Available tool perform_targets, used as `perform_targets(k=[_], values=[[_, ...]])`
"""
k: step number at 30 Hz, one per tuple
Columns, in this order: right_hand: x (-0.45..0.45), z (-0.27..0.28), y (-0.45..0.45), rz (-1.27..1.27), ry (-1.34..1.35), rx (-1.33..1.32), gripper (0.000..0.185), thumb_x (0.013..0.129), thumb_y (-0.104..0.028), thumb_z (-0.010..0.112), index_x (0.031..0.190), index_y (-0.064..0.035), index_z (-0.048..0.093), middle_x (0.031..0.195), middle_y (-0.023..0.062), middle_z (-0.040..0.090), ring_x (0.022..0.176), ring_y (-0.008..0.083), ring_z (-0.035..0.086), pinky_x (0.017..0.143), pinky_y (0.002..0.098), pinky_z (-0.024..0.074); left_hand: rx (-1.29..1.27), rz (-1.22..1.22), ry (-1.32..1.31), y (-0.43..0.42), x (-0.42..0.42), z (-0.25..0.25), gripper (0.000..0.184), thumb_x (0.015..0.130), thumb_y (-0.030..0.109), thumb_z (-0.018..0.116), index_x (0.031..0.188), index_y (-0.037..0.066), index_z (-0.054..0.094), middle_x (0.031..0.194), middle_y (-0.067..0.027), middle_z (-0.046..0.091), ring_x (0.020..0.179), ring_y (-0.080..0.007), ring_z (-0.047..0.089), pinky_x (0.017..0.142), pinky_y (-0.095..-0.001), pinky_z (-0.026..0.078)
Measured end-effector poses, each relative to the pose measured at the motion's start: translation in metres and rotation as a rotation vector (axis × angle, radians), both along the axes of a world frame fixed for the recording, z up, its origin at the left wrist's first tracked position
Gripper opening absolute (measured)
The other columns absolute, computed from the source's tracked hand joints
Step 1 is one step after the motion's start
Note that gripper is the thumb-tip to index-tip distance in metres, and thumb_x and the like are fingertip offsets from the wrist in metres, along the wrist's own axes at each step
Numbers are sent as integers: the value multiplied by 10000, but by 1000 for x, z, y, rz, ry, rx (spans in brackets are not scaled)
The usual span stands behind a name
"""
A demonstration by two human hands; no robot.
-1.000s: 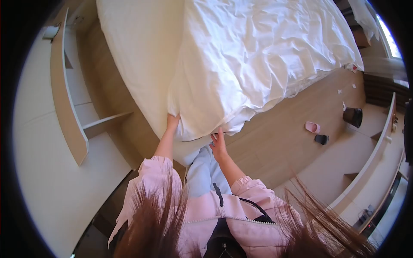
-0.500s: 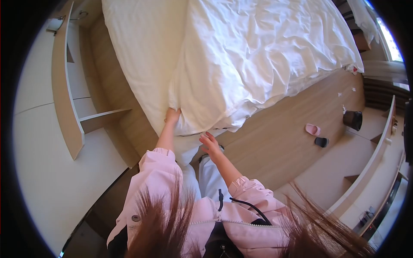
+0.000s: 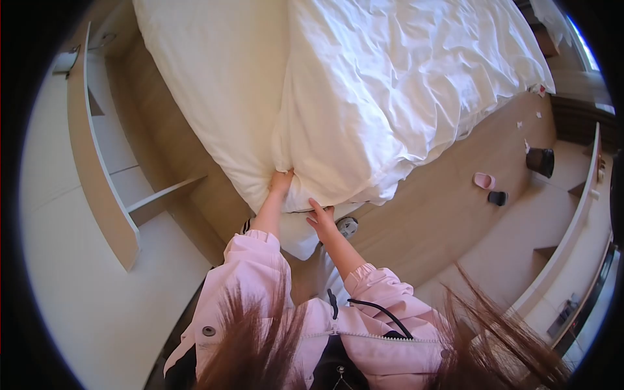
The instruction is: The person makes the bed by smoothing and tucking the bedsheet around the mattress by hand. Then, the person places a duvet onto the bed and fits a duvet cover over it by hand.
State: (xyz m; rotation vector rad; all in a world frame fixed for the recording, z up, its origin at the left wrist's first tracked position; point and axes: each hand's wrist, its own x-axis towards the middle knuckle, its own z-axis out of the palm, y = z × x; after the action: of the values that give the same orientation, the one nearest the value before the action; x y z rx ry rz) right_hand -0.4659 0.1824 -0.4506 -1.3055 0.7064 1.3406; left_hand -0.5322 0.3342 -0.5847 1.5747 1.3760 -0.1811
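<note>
A white duvet [image 3: 364, 110] covers the right part of the bed, its surface wrinkled. My left hand [image 3: 281, 181] is closed on the duvet's edge near the bed's front corner, its fingertips partly hidden in the fabric. Just to the right, my right hand [image 3: 321, 217] has its fingers apart against the duvet's lower edge. A smoother white sheet [image 3: 221, 84] lies to the left of the duvet. White cloth [image 3: 298, 237] hangs below the corner between my forearms.
A wooden shelf unit [image 3: 104, 169] stands on the left. On the wooden floor to the right lie a pink slipper [image 3: 484, 181], a dark slipper [image 3: 498, 198] and a black bin [image 3: 540, 162]. My shoe [image 3: 348, 226] shows beside the bed corner.
My right hand has moved up to the duvet's edge. My left hand stays on the duvet, and the view has shifted slightly, showing a shoe by the bed.
</note>
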Motion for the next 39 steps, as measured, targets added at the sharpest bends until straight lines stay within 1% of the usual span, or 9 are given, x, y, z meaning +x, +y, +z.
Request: perform_targets(k=[6, 8, 11, 13, 20, 22, 29, 34, 39], values=[[-36, -2, 50, -348, -31, -182, 852, 597, -257, 712, 1212, -173, 129, 1221, 99, 258, 1076, 249, 342, 832, 480, 321, -33, -40, -27, -1, -4, -9, 490, 714, 383, 523, 1055, 33, 484, 1017, -176, 527, 946, -321, 497, 783, -365, 387], [-52, -10, 68, -567, -166, -409, 866, 581, -249, 723, 1203, -82, 143, 1186, 112, 321, 1025, 252, 397, 818, 422, 368, -69, -59, -48, -4, -5, 29, 492, 717, 367, 531, 1061, 20, 477, 1023, -171, 528, 946, -312, 501, 787, -360, 387], [-72, -2, 89, -795, -286, -566, 793, 606, -203, 706, 1176, 22, 203, 1125, 139, 402, 977, 253, 452, 815, 340, 408, -277, 227, -514, 10, -23, 88, 507, 727, 329, 548, 1083, -16, 442, 1020, -147, 528, 932, -263, 511, 791, -342, 388], [-84, -2, 82, -874, -4, 51, 665, 641, -166, 669, 1155, 20, 289, 1084, 140, 438, 981, 233, 455, 789, 332, 420, -494, 171, -447, 26, -27, 121, 491, 766, 284, 527, 1137, -7, 391, 1052, -91, 505, 952, -220, 489, 785, -316, 397], [-88, 69, 103, -744, -245, -53, 515, 697, -119, 583, 1130, 26, 347, 1045, 113, 471, 950, 206, 479, 780, 328, 414, -1188, 433, -580, 109, 34, 180, 681, 758, 553, 369, 1154, 0, 387, 1091, -175, 481, 975, -273, 489, 875, -368, 368], [-85, 96, 104, -758, -185, 135, 502, 711, -124, 561, 1135, 29, 340, 1053, 110, 467, 940, 204, 481, 792, 324, 404, -1072, 343, -688, 129, 70, 164, 660, 765, 534, 368, 1145, -5, 398, 1067, -189, 494, 954, -280, 503, 867, -377, 376], [-86, 92, 97, -679, -189, 48, 486, 709, -183, 556, 1106, 30, 374, 997, 115, 504, 905, 213, 504, 750, 339, 429, -1124, 220, -651, 149, 106, 169, 495, 796, 391, 428, 1110, 8, 440, 983, -148, 545, 901, -219, 527, 780, -323, 428], [-90, 73, 75, -636, -171, 17, 451, 670, -181, 582, 1033, 40, 433, 937, 124, 526, 832, 223, 531, 716, 320, 436, -525, 274, -678, 159, 47, 170, 522, 785, 351, 488, 1123, -39, 405, 1051, -133, 502, 943, -207, 495, 789, -301, 406], [-113, 48, 34, -493, -78, -110, 459, 662, -204, 594, 1023, 37, 443, 920, 128, 530, 823, 228, 532, 715, 327, 434, -316, 394, -722, 128, -50, 200, 490, 785, 300, 513, 1109, -55, 416, 1069, -131, 488, 954, -187, 475, 798, -281, 383]])
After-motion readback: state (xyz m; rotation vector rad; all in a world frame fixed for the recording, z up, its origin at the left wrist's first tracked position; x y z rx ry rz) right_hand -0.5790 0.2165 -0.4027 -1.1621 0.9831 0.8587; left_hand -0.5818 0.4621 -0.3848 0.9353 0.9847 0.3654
